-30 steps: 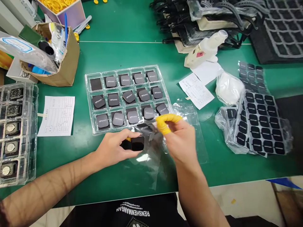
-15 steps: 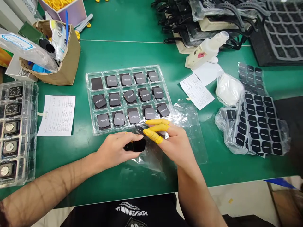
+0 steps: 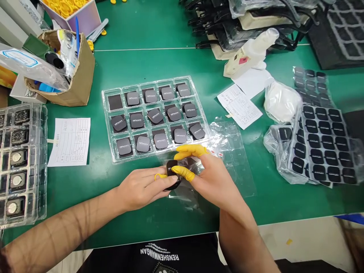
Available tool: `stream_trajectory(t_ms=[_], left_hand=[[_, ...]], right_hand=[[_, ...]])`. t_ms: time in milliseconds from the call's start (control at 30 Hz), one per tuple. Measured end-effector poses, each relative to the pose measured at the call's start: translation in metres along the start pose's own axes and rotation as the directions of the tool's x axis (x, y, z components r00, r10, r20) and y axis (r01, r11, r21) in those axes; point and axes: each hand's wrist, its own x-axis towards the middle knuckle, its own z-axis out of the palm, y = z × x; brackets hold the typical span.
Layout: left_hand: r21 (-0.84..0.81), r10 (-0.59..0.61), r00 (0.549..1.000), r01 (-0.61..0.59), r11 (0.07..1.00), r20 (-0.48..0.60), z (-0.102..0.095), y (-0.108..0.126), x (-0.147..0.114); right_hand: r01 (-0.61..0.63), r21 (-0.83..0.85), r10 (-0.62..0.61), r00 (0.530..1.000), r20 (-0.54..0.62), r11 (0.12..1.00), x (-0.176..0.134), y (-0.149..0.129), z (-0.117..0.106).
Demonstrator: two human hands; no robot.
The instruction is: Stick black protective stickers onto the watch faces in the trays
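My left hand (image 3: 142, 185) is closed around a black smartwatch body (image 3: 171, 185), its thumb along the near side. A yellow finger cot ring shows on one of its fingers. My right hand (image 3: 203, 167) wears yellow finger cots. Its thumb presses on a dark rounded-square piece with pale lettering (image 3: 170, 165) at the watch body's far end, and its fingers curl over the far side. Whether that piece is stuck to the body I cannot tell. Just beyond lies a clear tray (image 3: 112, 156) of grey HiFuture-marked squares; its far-left compartment shows only a dark pad.
A clear plastic sheet (image 3: 236, 163) lies under and right of my hands. Sheets of black stickers (image 3: 324, 144) are at right, near a plastic bottle (image 3: 247, 57). At left are a tray of watch bodies (image 3: 41, 151), a paper form (image 3: 69, 142) and a cardboard box (image 3: 82, 79).
The watch body has turned in my left hand. The dark piece, earlier held by my right fingers above it, is now against the body under my right thumb. The view has shifted slightly.
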Motion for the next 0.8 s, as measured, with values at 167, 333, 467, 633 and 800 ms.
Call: stream_trajectory(t_ms=[167,333,467,633,800], left_hand=[[-0.012,-0.091,0.996,0.091,0.996,0.005,0.001,0.0,-0.002],[-0.039,-0.161,0.987,0.16,0.986,-0.023,0.002,0.002,0.002],[-0.096,-0.258,0.966,0.256,0.962,-0.008,0.002,0.005,0.008],[-0.162,-0.313,0.95,0.308,0.938,-0.004,0.0,0.003,0.007],[-0.137,-0.293,0.955,0.297,0.945,0.052,0.001,0.0,0.003]], right_hand=[[-0.041,0.11,0.055,0.99,-0.127,0.993,0.001,-0.002,0.002],[-0.027,0.276,0.09,0.972,-0.215,0.961,0.002,-0.006,0.011],[-0.076,0.411,0.205,0.938,-0.279,0.909,0.007,-0.002,0.009],[-0.152,0.299,0.191,0.976,-0.107,0.942,0.009,0.002,0.001],[-0.042,0.102,0.058,0.985,-0.164,0.994,0.001,0.004,-0.001]])
